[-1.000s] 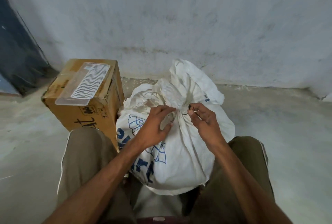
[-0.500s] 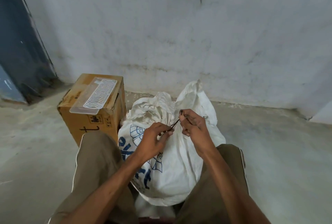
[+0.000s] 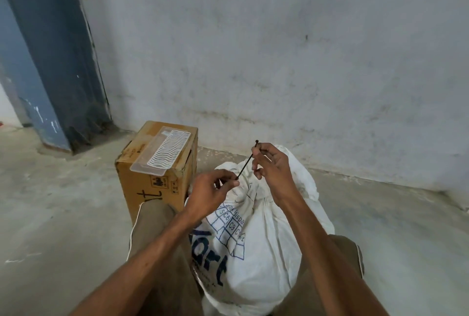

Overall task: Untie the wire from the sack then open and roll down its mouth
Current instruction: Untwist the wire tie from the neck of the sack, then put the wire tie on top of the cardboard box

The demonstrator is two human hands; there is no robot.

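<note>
A full white sack (image 3: 256,252) with blue print stands between my knees, its gathered mouth bunched at the top behind my hands. A thin dark wire (image 3: 245,165) is stretched straight above the sack's neck. My left hand (image 3: 209,194) pinches its lower end between thumb and forefinger. My right hand (image 3: 270,163) pinches its upper end, higher and to the right, with a short tip sticking out above the fingers. The wire looks clear of the sack's fabric.
A cardboard box (image 3: 152,176) stands just left of the sack, with a clear plastic tray (image 3: 162,154) lying on top. A pale wall (image 3: 279,62) runs behind, a blue door frame (image 3: 50,62) at the far left. Bare concrete floor (image 3: 393,227) lies on both sides.
Both hands have lifted from the sack's neck, and the wire has come away with them, now pulled out straight between the hands. The view has tilted upward.
</note>
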